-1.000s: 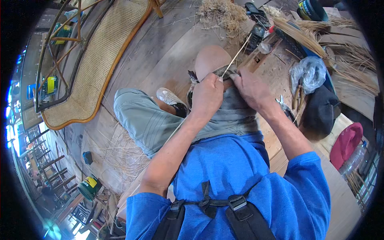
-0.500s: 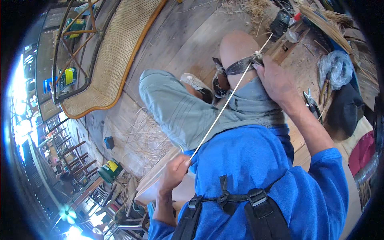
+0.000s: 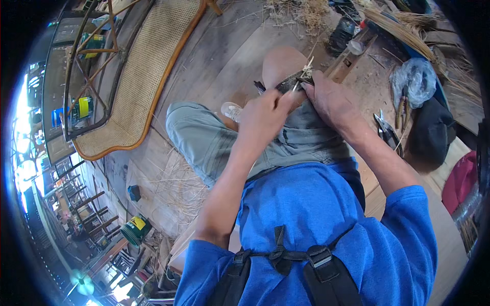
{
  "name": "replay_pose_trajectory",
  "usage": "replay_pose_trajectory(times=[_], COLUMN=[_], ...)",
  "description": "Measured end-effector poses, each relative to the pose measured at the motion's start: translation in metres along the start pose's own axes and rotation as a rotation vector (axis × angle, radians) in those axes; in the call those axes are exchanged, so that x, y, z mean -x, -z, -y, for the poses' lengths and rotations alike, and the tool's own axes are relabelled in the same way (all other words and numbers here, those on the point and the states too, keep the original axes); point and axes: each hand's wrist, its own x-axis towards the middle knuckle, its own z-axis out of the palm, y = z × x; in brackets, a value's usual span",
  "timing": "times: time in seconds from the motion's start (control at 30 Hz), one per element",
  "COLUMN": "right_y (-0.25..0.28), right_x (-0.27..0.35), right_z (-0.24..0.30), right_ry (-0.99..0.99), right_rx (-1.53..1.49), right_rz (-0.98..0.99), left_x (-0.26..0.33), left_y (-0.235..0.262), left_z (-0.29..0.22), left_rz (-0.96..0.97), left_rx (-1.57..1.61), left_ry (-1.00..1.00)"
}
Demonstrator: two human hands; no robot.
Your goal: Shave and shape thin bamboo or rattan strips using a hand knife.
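Observation:
My left hand [image 3: 265, 112] is closed over the thigh beside the knee, its fingertips pinching a pale, thin cane strip [image 3: 295, 86]. Close by, my right hand [image 3: 334, 102] is curled with its thumb at a dark cloth band [image 3: 290, 87] tied round the bare right knee [image 3: 283, 64]. What sits under the right fingers is hidden; the strip runs past them. Pale curled shavings [image 3: 307, 70] cluster on the band at the right fingertips, and a thin end sticks up beyond them.
A woven cane panel with an orange-brown wooden rim [image 3: 138, 76] stands at the left. Pliers [image 3: 386, 133], a crumpled clear plastic bag [image 3: 416, 84] and a black cloth item [image 3: 433, 135] lie at the right. Loose cane strands [image 3: 178, 178] cover the floor; a green can [image 3: 137, 229] stands lower left.
My left hand has moved from low beside the body up and right to the knee, near the right hand. The long taut strip between the hands no longer shows. The view has shifted slightly.

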Motion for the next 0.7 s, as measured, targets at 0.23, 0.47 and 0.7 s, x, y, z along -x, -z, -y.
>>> replay_pose_trajectory(times=[0.23,0.47,0.7], right_y=[-0.004,0.0,-0.004], right_x=[-0.002,-0.004,-0.006], right_z=[-0.008,-0.012,-0.011], right_ry=[0.051,0.069,0.033], right_rx=[-0.017,0.003,0.015], right_rz=[-0.087,-0.095,-0.098], left_x=[0.01,0.155,0.082], left_y=[-0.007,0.059,0.048], left_z=[0.025,0.1,0.043], left_rz=[0.083,0.407,-0.044], left_rx=[0.118,-0.008,-0.065], left_ry=[-0.138,0.262,-0.003])
